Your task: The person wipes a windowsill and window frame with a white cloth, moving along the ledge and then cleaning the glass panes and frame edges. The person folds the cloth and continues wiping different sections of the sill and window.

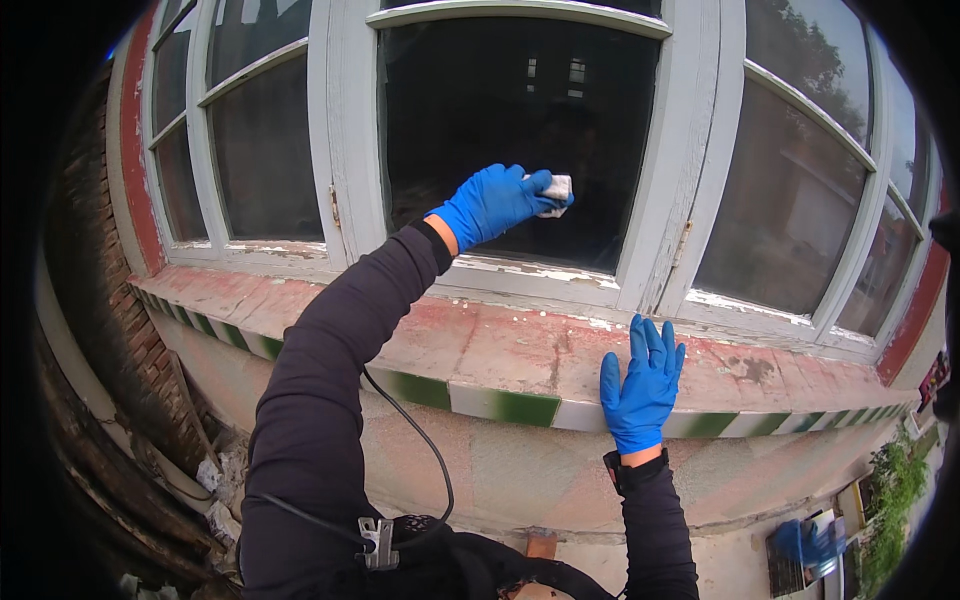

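Note:
My left hand, in a blue glove, is shut on a small white folded cloth with squared edges. Hand and cloth are in front of the lower middle of a dark window pane; whether the cloth presses on the glass cannot be made out. My right hand, also gloved in blue, lies with fingers outstretched on the worn red windowsill and holds nothing. Its fingertips reach close to the bottom of the grey-white wooden window frame, whose paint is cracked and peeling.
Green and white edging runs along the sill's front. A rusty hinge sticks out on the frame. A black cable loops beside my left arm. Timber beams and rubble lie lower left; a black crate and plants stand lower right.

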